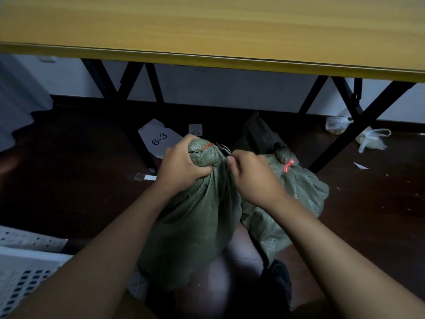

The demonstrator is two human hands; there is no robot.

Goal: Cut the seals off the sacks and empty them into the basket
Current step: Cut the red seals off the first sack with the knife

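Observation:
A green woven sack [195,226] stands upright between my knees. My left hand [181,164] grips its bunched neck just below a thin red seal [207,146]. My right hand [248,176] holds a small dark cutter [222,150], whose tip sits right beside the red seal. A second green sack [299,192] lies behind on the right, tied with its own red seal [289,165]. The corner of a white perforated basket [25,268] shows at the lower left.
A yellow table [207,31] with black crossed legs [128,88] spans the top. On the dark floor lie a paper marked 6-3 [158,139], small scraps, and two clear plastic bags [338,125] at the right.

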